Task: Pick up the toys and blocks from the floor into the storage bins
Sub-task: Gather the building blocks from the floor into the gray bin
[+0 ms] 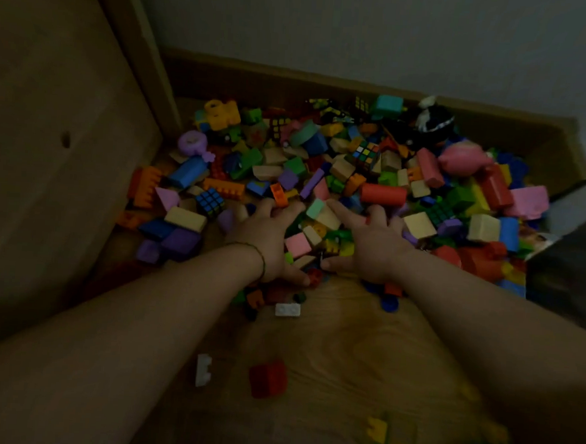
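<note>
Scoop setup: your open left hand [270,236] and right hand [369,248] bracket blocks [297,244] on the floor [328,344], apparently to gather them.

Fingertips of left grip [270,234] sunk out of sight in the multicoloured pile of plastic and wooden blocks [322,175]; palm side unseen. Same for right grip [369,243], apart from one straight finger. Both forearms cut off by the near and side edges. Dark boxy object [571,256] at right cropped by the frame, kind unreadable. Black-and-white toy [433,122] at far right of the pile too dim to identify. Yellow, green and blue plastic bricks [380,429] at near right blurred, shapes unclear. Brown wooden panel [49,138] at left running off the top and left edges.
</note>
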